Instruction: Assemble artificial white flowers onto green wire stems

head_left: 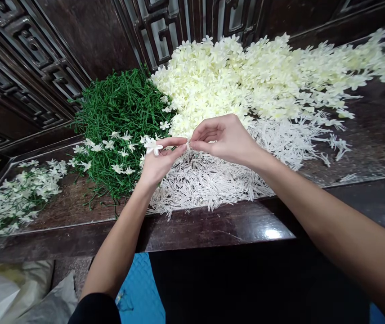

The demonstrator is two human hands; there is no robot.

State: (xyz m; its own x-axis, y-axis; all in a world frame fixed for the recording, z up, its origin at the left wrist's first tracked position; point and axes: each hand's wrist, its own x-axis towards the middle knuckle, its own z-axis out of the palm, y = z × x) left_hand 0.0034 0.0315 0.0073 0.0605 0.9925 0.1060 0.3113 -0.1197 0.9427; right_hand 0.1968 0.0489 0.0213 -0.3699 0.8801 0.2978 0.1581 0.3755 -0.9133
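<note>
The left hand (160,163) and right hand (224,138) are pinching, thumbs against forefingers, a small white stamen-like sprig (188,144) between their meeting fingertips — its long axis seemingly upright, neither hand nearer — above a heap of thin white plastic-looking strands (209,180).

Dk wd panelling (91,36), blue flr mat (145,283)

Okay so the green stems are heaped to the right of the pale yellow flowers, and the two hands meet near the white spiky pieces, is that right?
Not quite: the head view shows the green stems heaped to the left of the pale yellow flowers. The left hand and right hand do meet near the white spiky pieces.
</note>
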